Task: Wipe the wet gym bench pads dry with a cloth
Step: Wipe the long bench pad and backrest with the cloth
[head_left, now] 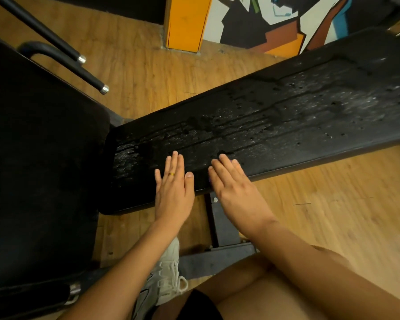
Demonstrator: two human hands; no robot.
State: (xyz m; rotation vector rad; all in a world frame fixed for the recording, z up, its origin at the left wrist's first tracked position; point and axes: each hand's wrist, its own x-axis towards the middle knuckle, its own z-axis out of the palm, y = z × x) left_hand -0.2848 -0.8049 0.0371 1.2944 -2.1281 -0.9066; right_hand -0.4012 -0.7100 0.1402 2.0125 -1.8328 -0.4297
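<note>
A long black bench pad [275,112] runs from the middle of the view up to the right, its surface beaded with water drops and streaks. A second black pad [39,146] fills the left side. My left hand [174,190] lies flat with straight fingers over the near edge of the long pad, a gold ring on one finger. My right hand [233,185] is beside it, fingers straight, over the same edge. Neither hand holds anything. No cloth is in view.
The bench's dark steel frame [219,257] stands on the wood floor below my hands. My white shoe [164,273] and bare knee are at the bottom. Black bars with chrome tips [88,75] cross the top left. An orange post [185,21] and a painted wall stand behind.
</note>
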